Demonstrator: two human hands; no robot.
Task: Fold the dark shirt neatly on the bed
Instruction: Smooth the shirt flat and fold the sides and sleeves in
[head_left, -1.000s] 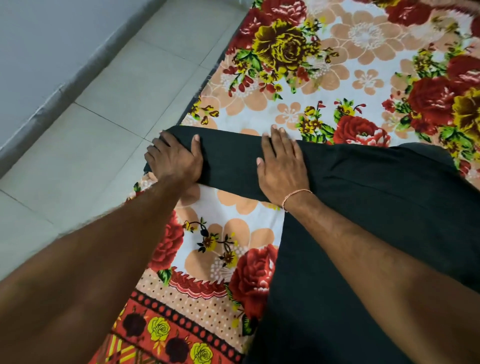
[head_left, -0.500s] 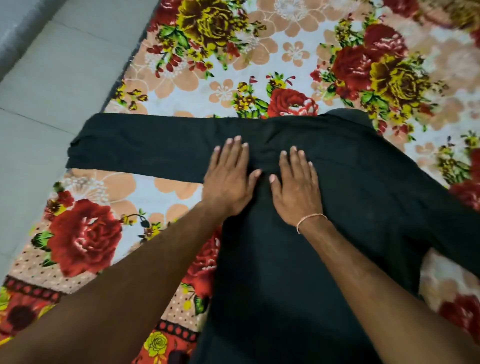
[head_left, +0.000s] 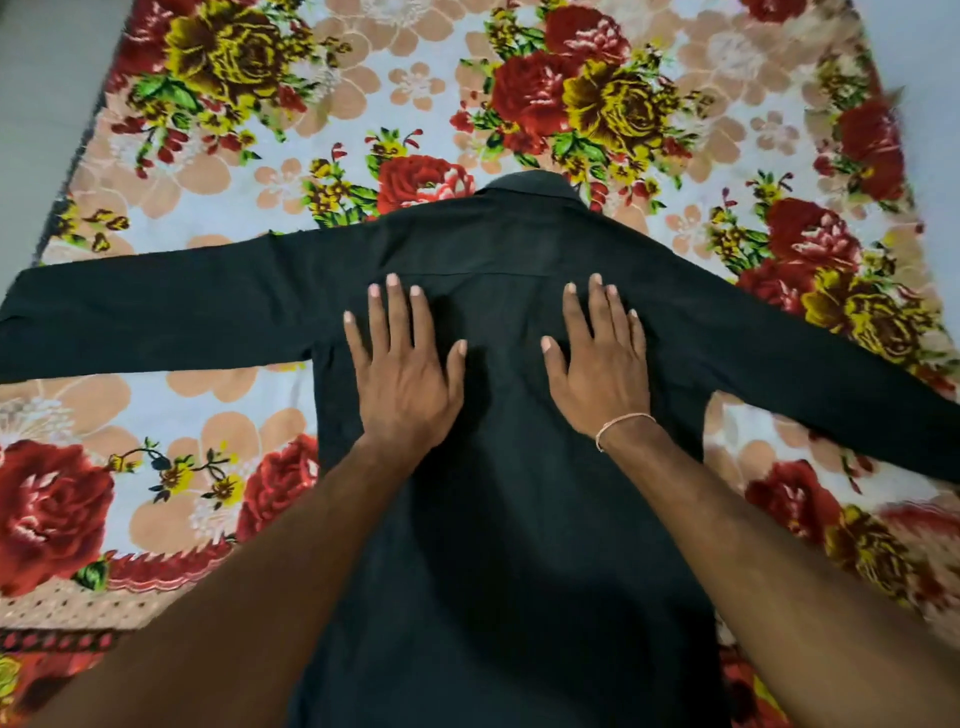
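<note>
The dark shirt (head_left: 498, 519) lies flat, back side up, on the flowered bedsheet (head_left: 415, 93). Its collar (head_left: 530, 186) points away from me. Both long sleeves are spread straight out to the sides, the left one (head_left: 156, 312) reaching the left edge of the view and the right one (head_left: 810, 374) slanting down to the right edge. My left hand (head_left: 402, 369) and my right hand (head_left: 600, 364) rest palm down on the upper back of the shirt, fingers spread, side by side with a gap between them. Neither hand grips the cloth.
The bedsheet with red and yellow roses covers the whole bed. A strip of grey floor (head_left: 36, 104) shows along the bed's left edge, and another strip (head_left: 930, 62) at the top right. The sheet's red patterned border (head_left: 62, 644) runs along the near left side.
Both hands have slid from the left sleeve end to the middle of the shirt's back and moved apart. The view has swung right, so the whole spread shirt now shows.
</note>
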